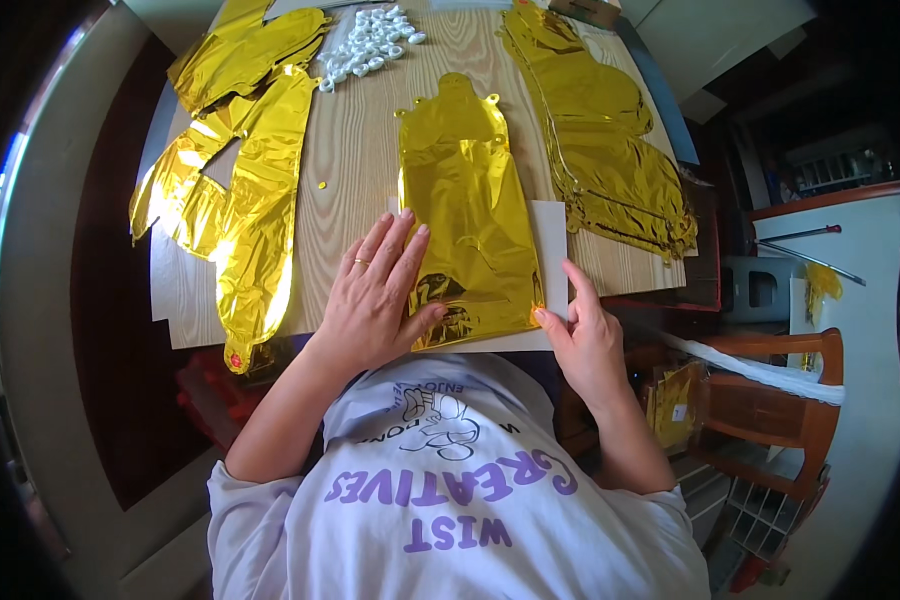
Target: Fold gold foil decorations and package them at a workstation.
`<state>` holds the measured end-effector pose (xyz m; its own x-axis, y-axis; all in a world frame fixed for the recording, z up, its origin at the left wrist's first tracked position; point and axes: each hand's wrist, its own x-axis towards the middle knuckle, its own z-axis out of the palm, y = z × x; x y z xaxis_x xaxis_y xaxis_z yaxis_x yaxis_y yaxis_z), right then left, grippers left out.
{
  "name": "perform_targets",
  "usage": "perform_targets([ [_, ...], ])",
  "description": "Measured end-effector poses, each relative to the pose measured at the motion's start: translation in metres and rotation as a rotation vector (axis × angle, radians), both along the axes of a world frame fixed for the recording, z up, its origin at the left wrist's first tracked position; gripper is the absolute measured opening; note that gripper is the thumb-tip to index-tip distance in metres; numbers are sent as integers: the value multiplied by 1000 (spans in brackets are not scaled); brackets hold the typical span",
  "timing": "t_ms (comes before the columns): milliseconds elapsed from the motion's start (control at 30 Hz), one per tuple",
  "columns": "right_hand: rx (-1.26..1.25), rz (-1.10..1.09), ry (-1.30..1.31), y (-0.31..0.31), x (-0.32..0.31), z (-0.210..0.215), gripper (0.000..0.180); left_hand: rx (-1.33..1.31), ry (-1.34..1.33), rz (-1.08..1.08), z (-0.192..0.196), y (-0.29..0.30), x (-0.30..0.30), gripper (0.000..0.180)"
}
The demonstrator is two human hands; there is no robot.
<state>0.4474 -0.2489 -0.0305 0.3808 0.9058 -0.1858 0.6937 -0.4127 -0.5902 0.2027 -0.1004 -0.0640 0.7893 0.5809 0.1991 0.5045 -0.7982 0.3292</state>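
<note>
Two bare hands work at the near edge of a pale wooden table, both on a flat, uninflated gold foil balloon that lies lengthwise in the middle of the tabletop, its narrow end pointing away from the person. The left hand rests open, palm down and fingers spread, pressing the balloon's near left edge; a ring shows on one finger. The right hand pinches the balloon's near right corner between thumb and fingertips, at the spot where the foil overlaps a white card sheet lying beneath it. That sheet juts out past the balloon on the right and along the table's near edge.

Left of the balloon, well apart from it, sprawl several more crumpled gold foil balloons, one hanging over the table's near edge. On the right side lies a stack of flat gold foil balloons, just beside the white sheet's far corner. At the far end of the table sits a small heap of white plastic clips. Off to the right, below table height, stands a wooden chair.
</note>
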Motion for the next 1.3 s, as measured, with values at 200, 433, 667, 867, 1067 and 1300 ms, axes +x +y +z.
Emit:
perform_targets([
  [200,149,77,-5,-13,3,-11,63,23,9,2,5,0,-6,85],
  [433,177,-46,309,-14,5,-21,45,-24,52,-10,12,-9,-21,87],
  [667,229,-109,434,-16,-6,-30,39,56,-27,25,15,-17,-23,78],
  [867,392,-80,343,-19,-8,-45,39,-47,-94,-138,8,-5,-17,62],
  [1067,343,-109,518,-22,-4,-51,40,-91,-101,-129,9,3,-15,55],
  [1300,398,-182,773,-21,-2,-50,60,-114,-125,-126,3,1,-13,54],
])
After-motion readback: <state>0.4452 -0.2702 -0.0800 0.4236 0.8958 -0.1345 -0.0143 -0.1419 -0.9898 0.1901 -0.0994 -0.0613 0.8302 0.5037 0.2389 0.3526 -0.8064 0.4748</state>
